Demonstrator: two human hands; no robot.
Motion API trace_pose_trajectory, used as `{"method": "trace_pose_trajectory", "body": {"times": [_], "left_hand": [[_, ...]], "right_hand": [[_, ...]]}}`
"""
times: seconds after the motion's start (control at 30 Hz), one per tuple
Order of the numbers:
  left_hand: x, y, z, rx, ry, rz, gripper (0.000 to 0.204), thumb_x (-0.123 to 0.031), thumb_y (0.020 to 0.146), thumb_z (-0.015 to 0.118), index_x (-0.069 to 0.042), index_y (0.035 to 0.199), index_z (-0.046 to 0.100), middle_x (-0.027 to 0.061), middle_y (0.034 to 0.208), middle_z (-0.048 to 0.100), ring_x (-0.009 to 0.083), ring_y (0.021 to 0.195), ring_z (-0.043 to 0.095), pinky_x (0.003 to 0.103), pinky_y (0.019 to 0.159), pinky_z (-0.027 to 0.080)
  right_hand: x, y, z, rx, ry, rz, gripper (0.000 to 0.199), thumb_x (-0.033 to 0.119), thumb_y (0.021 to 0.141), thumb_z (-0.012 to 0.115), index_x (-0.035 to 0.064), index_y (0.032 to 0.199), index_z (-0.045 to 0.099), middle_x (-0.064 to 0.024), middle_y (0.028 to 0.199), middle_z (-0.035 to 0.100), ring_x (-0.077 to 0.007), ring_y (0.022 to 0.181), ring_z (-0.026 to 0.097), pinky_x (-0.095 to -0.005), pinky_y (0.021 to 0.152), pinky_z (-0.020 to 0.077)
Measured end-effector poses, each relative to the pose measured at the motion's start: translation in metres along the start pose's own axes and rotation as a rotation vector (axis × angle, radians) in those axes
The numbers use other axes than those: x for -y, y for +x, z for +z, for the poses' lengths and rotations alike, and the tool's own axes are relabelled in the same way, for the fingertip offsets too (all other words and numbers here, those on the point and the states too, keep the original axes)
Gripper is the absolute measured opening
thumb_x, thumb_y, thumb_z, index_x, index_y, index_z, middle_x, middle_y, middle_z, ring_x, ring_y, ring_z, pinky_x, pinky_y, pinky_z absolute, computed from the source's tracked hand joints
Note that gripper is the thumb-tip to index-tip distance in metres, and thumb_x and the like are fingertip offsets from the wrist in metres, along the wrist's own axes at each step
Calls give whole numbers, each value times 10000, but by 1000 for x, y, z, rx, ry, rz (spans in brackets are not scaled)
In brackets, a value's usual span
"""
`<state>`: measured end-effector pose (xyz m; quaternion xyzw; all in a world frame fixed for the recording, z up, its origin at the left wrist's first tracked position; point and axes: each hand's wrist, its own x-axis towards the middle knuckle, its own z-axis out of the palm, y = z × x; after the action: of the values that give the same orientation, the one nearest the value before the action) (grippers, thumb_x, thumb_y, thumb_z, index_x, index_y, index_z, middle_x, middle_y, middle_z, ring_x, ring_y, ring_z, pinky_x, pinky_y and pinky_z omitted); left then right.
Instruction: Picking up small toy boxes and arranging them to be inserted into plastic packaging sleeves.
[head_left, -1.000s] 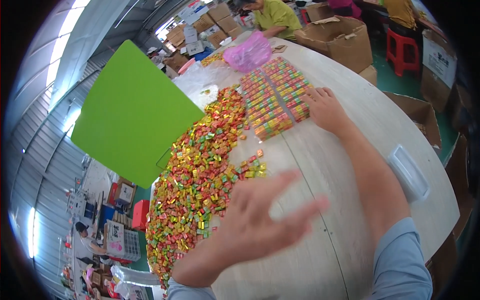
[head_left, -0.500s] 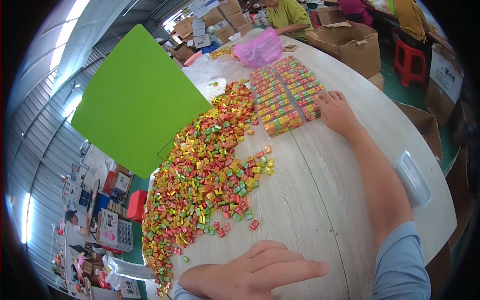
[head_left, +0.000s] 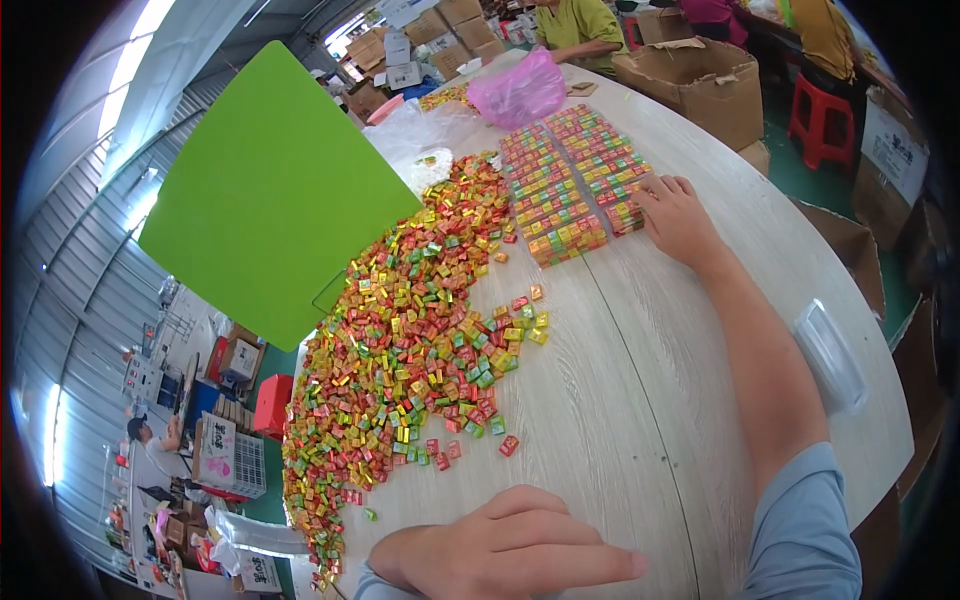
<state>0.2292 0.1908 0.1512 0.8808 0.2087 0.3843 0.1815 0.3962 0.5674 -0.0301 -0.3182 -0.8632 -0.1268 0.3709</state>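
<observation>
The left hand (head_left: 510,550) has come down since a second ago; back then it was up in the air with fingers spread, now it lies flat on the pale wooden bench (head_left: 640,400), fingers together, holding nothing; so it looks like it is resting, not picking. The big pile of little wrapped sweets (head_left: 410,330) sits just past it, a few loose ones near the fingers but not touching. The right hand (head_left: 680,215) has stayed far out, open and flat, holding nothing, fingertips touching the near end of the neat rows of sweets (head_left: 570,180); the rows lie just right of the pile. A pink bag (head_left: 518,90) and a cardboard box (head_left: 700,85) sit beyond.
</observation>
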Motion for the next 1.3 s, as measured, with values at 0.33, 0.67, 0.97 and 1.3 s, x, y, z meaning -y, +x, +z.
{"method": "trace_pose_trajectory", "body": {"times": [0.33,0.67,0.97,1.3], "left_hand": [[2,2,-10,23,137,136,244,-94,928,754,-142,1165,784,116,1140,741,200,843,640,355,742,427],[4,3,-6,52,59,160,203,-47,944,714,-112,1127,773,125,1136,750,207,815,657,360,736,443],[-17,-7,-53,338,299,-92,543,-335,861,827,-120,1331,660,125,1246,661,288,1016,656,405,820,502],[-179,-155,15,322,625,-846,700,-472,890,748,-108,1452,544,142,1393,561,338,1263,549,466,1056,425]], "right_hand": [[2,3,1,9,13,11,247,71,887,655,63,1133,670,-98,1205,617,-282,1165,581,-455,1074,421],[1,2,2,-9,40,6,261,55,874,660,67,1135,668,-95,1203,621,-280,1156,588,-454,1068,427],[7,5,16,-17,-11,-5,217,139,941,601,90,1134,688,-137,1164,670,-329,1166,612,-478,1071,426],[86,-82,-50,51,5,139,401,266,953,652,59,1293,611,-144,1243,648,-339,1200,592,-496,1016,454]]}}
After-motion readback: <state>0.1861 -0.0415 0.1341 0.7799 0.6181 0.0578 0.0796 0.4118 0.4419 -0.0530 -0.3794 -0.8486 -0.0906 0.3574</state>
